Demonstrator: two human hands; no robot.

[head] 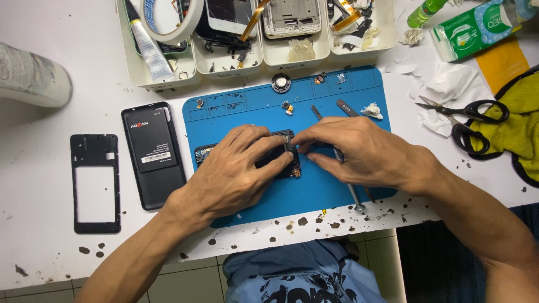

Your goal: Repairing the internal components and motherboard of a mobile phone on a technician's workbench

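Left hand (233, 168) pins opened phone (281, 160) on blue mat (325, 191), right hand (359, 151) grip pinched shut on a small part there; slip risks tearing it, loose screwdriver (351, 193) nearby may roll.

A small dark phone part (283, 160) is lying flat near the middle of the blue mat (337, 101), which is sitting by the front edge of the table. It is black with tiny chips and gold bits showing. Most of it is hiding under fingers. One end with a blue-green board is poking out toward the mat's left edge.
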